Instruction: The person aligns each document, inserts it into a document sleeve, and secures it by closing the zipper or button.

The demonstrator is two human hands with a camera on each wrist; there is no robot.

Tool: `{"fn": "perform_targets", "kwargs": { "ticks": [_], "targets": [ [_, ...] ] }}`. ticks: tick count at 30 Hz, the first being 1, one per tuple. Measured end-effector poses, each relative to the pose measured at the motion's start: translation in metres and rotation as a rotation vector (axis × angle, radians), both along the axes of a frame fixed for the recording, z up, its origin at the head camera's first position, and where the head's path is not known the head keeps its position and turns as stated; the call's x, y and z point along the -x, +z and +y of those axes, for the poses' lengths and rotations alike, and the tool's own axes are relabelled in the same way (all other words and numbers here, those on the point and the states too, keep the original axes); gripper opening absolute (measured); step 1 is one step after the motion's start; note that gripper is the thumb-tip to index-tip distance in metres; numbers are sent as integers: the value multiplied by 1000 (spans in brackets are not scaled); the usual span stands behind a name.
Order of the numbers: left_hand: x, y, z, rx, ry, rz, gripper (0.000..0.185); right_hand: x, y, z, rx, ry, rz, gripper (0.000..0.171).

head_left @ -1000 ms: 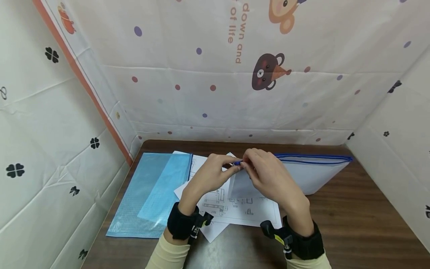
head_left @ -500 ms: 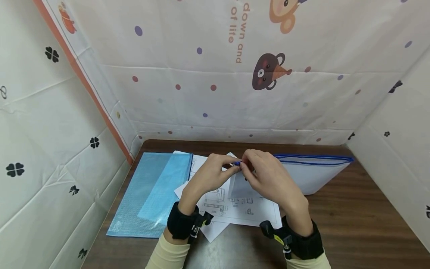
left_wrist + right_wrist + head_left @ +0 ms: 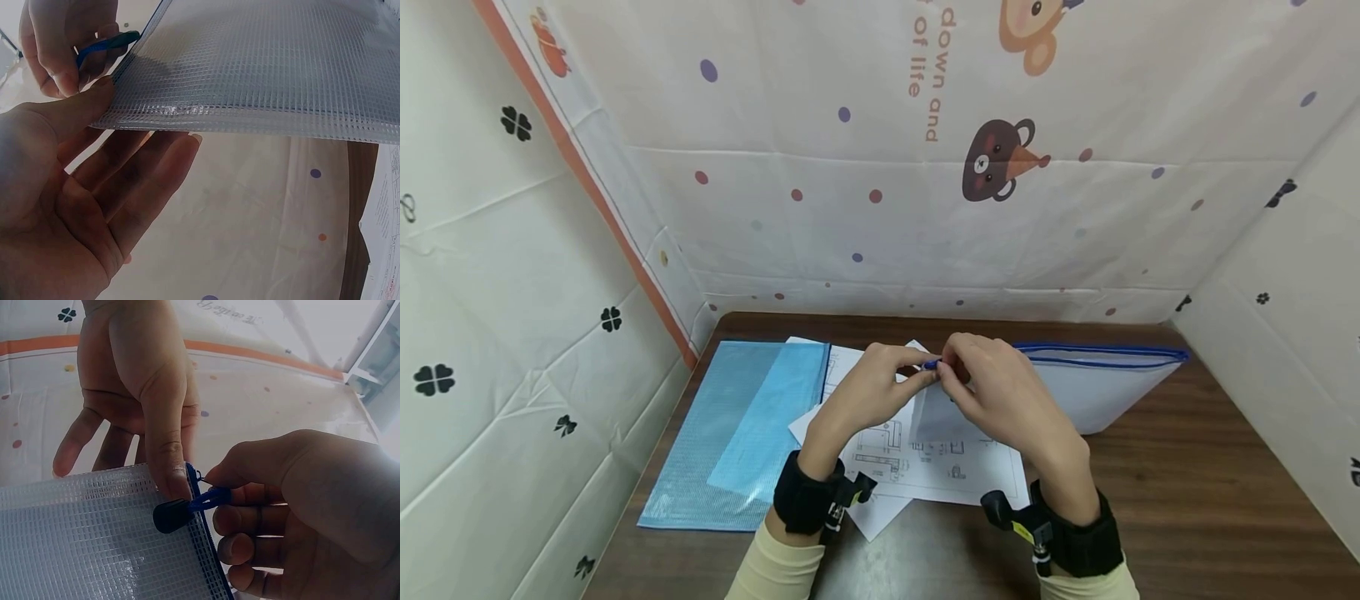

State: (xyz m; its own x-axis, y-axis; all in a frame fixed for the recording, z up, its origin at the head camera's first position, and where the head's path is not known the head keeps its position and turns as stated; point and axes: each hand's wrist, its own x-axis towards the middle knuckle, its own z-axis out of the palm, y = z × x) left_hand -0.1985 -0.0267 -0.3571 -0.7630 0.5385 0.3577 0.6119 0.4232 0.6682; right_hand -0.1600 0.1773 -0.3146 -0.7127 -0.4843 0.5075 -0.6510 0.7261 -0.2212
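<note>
A clear mesh zipper pouch with a blue zipper edge is held up over the papers. My left hand pinches its corner at the zipper's end, thumb on one side and fingers behind, as the left wrist view shows. The zipper pull, a dark tab on a blue cord loop, hangs at that same corner. Between thumb and index finger, my right hand pinches the pull at the zipper slider. From the head view, the slider is mostly hidden by the fingers. Towards the right, the pouch's top edges stand slightly apart.
On the brown wooden table, printed drawing sheets lie overlapping under the hands. A blue mesh pouch lies flat at the left, partly over the sheets. Patterned white cloth walls in the back and sides.
The right fingers have shifted very slightly at the zipper's corner. The left hand, the pouch and the papers look the same.
</note>
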Motion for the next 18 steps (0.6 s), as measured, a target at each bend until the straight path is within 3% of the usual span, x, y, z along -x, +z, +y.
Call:
{"fn": "perform_targets", "kwargs": {
  "ticks": [18],
  "targets": [
    [0,-2,0,-12,-15,-6,26,1,-1,2,-9,-10,10,7]
  ]
}}
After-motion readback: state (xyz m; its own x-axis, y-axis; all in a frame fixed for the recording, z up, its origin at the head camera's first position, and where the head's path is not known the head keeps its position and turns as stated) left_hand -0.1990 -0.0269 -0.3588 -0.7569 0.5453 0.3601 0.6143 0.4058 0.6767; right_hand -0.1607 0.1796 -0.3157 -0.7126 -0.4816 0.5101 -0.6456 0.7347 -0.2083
